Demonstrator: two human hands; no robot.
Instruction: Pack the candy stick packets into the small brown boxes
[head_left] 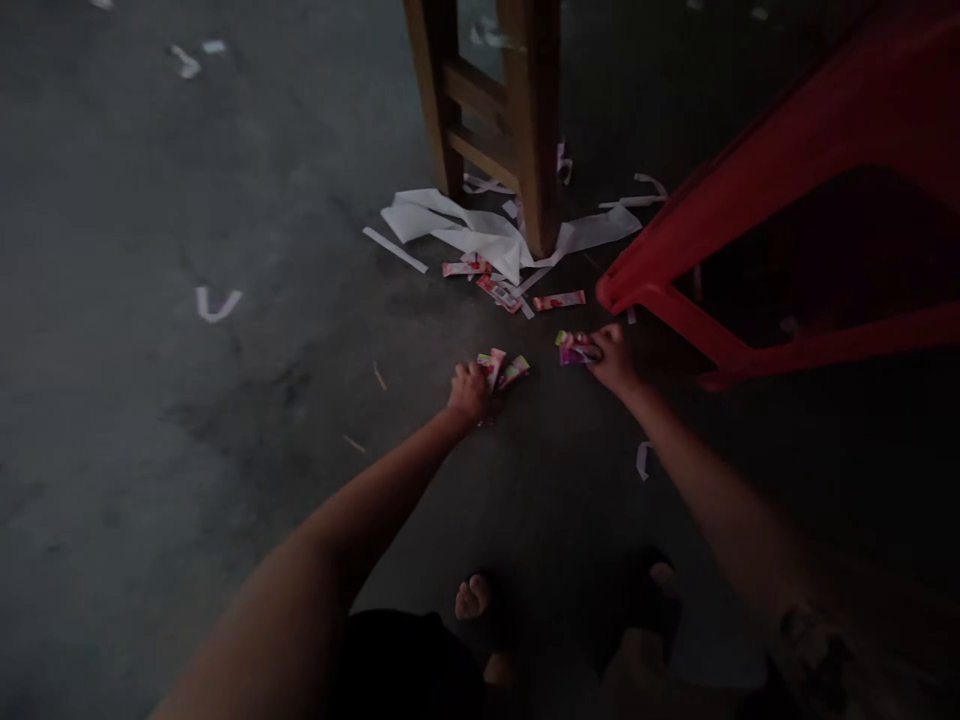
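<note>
Low over the concrete floor, my left hand [469,392] is closed around a few small printed stick packets [491,367], coloured pink, red and green. To its right, my right hand [612,358] grips more packets [576,349], purple and green at the visible end. A gap separates the two hands. Just beyond them lie a single pink-red packet [559,300] and a small cluster of similar packets [498,293], beside crumpled white paper [469,228]. The packets' inner ends are hidden by my fingers.
A wooden stool or table leg frame [536,130] stands on the white paper. A red plastic chair or stool [675,250] rises close to my right hand. Paper strips [395,249] and scraps [217,303] litter the floor. My feet [472,597] are below.
</note>
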